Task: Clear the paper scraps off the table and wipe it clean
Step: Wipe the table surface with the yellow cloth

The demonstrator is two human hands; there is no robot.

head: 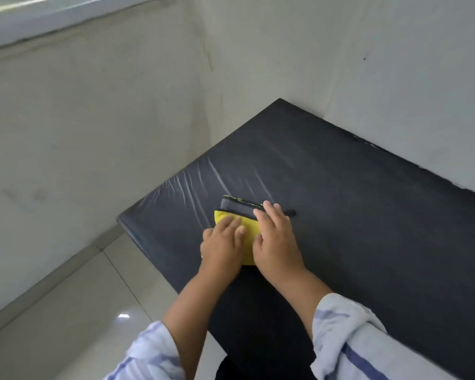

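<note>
Head camera view, looking down: a dark table (368,215) stands pushed into the corner of a room with pale, faintly stained walls (93,133), its far and right edges meeting the plaster. Clear film (192,185) is stretched over the tabletop and bunches into shiny creases near the left corner. Left of the table lies a glossy light tiled floor (66,311) bearing a small bright reflection (123,316), and a pale ledge (52,20) runs across the top left, cut off by the frame. A folded yellow and grey cloth (237,208) lies on the table near its left corner, its near half covered by both hands. The left hand (222,245) lies flat on the yellow part, fingers extended and pressing down. The right hand (276,242) rests just beside it, fingers straight and reaching over the grey fold, gripping nothing. A small dark tab (290,212) sticks out past the right fingertips; whether it belongs to the cloth cannot be told. Both forearms come up from the bottom edge in rolled pale sleeves with blue stripes, the left sleeve (148,357) and right sleeve (354,338) each cropped by the frame. Between them a dark rounded shape (244,366) at the table's near edge is too shadowed to identify. Light chips (365,142) mark the table's edge by the right wall.
</note>
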